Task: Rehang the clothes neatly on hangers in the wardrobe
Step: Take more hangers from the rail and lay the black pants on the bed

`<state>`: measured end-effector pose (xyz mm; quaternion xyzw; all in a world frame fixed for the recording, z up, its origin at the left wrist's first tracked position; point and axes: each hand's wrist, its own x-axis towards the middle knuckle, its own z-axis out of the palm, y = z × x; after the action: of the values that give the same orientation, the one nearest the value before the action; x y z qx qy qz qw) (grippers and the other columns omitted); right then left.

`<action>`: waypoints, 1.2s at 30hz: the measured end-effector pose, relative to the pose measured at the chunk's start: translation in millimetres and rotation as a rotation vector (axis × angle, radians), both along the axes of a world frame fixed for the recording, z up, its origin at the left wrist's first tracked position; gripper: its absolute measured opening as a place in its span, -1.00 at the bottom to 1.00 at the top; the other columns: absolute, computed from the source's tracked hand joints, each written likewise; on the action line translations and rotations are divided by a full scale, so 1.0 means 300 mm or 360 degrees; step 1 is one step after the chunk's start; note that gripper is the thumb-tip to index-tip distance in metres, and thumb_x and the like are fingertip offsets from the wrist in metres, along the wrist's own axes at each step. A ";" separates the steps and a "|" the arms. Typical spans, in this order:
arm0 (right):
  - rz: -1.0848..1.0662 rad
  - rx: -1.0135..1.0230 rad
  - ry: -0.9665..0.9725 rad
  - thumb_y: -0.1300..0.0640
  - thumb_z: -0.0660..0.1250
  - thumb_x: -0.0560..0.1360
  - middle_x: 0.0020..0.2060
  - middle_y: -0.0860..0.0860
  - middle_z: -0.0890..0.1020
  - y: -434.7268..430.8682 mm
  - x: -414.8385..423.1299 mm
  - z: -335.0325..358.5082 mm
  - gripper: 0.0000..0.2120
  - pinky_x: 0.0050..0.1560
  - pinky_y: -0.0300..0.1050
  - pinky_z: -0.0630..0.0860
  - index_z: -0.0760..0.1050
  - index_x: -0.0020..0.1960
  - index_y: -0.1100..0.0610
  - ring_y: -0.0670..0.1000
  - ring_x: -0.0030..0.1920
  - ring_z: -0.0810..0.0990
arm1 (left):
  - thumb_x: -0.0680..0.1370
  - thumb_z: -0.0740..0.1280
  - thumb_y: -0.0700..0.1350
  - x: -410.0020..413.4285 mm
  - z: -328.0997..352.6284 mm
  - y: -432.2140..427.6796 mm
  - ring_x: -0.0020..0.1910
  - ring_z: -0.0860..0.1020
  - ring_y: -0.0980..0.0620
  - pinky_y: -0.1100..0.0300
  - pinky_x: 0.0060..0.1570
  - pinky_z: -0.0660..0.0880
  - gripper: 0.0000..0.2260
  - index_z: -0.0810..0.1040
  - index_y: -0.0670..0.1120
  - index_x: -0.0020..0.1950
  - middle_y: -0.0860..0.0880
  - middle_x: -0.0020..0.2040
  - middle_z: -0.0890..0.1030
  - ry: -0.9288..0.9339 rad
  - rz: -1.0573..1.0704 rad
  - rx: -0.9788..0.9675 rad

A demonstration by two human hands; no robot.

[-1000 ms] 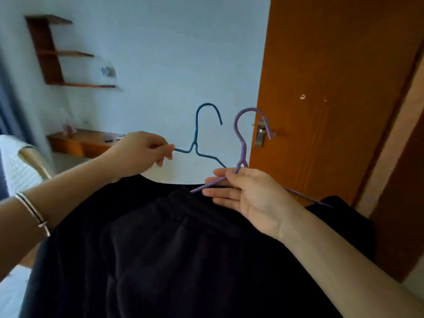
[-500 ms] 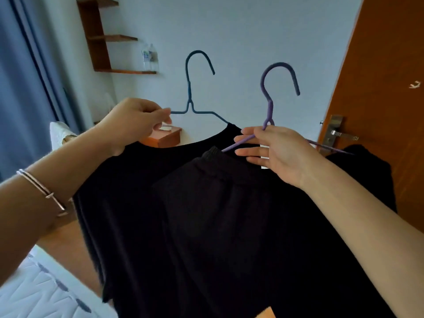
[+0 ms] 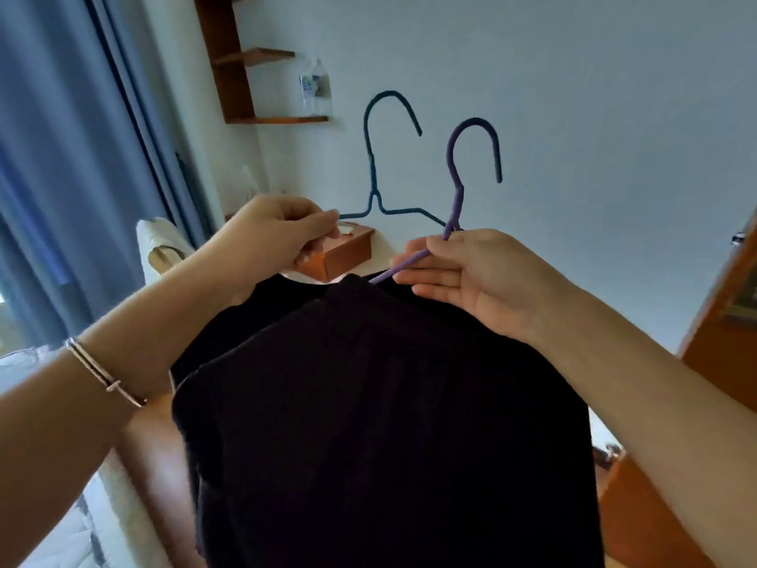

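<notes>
There is lots of free room up high on the right, where only bare wall (image 3: 594, 96) shows past the purple hanger (image 3: 456, 198). On the left the blue curtain (image 3: 61, 178) and the wooden shelf (image 3: 229, 75) (a bottle (image 3: 313, 90) stands on it) are in the way, and the brown door (image 3: 721, 321) shuts off the right edge. Down low the black clothes (image 3: 389, 403) fill the middle, and the blue hanger (image 3: 372, 174) stands just beside the purple one.

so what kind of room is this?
Likely a home bedroom: blue curtains on the left, wooden wall shelves with a water bottle, wooden door at right.
</notes>
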<state>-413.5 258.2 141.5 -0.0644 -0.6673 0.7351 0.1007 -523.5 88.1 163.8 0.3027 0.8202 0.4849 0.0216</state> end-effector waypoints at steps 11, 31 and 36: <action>0.0439 -0.0257 0.0107 0.23 0.11 0.60 -0.27 0.10 0.66 0.096 -0.593 0.064 -0.78 -0.28 -0.26 0.64 0.50 -0.09 0.23 -0.06 -0.34 0.68 | 0.55 0.21 0.00 -0.280 0.028 0.105 -0.22 0.43 -0.02 0.24 -0.22 0.41 -0.79 0.59 0.03 -0.21 -0.09 -0.23 0.52 -0.0114 0.0404 -0.0191; 0.1292 0.0899 0.0464 0.01 0.14 0.58 -0.12 0.06 0.69 -0.651 -1.790 0.024 -0.69 0.13 -0.03 0.55 0.58 0.01 0.17 0.00 -0.10 0.69 | 0.46 0.36 -0.08 -1.185 -0.086 -0.540 -0.43 0.30 0.12 0.26 -0.39 0.23 -0.86 0.43 -0.01 -0.26 0.07 -0.42 0.34 -0.0035 0.1438 -0.0316; 0.1688 0.0877 0.0503 -0.02 0.12 0.58 -0.01 -0.03 0.67 -0.821 -1.992 0.004 -0.75 0.10 -0.09 0.55 0.54 0.06 0.03 -0.04 -0.10 0.70 | 0.47 0.34 -0.10 -1.340 -0.096 -0.714 -0.37 0.35 0.10 0.24 -0.36 0.27 -0.84 0.42 0.04 -0.27 0.07 -0.34 0.40 0.0084 0.1687 -0.0451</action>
<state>-1011.2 11.8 142.7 0.4143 -0.7508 0.4862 -0.1680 -925.4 -126.2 135.1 -0.1456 0.9179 0.3065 -0.2057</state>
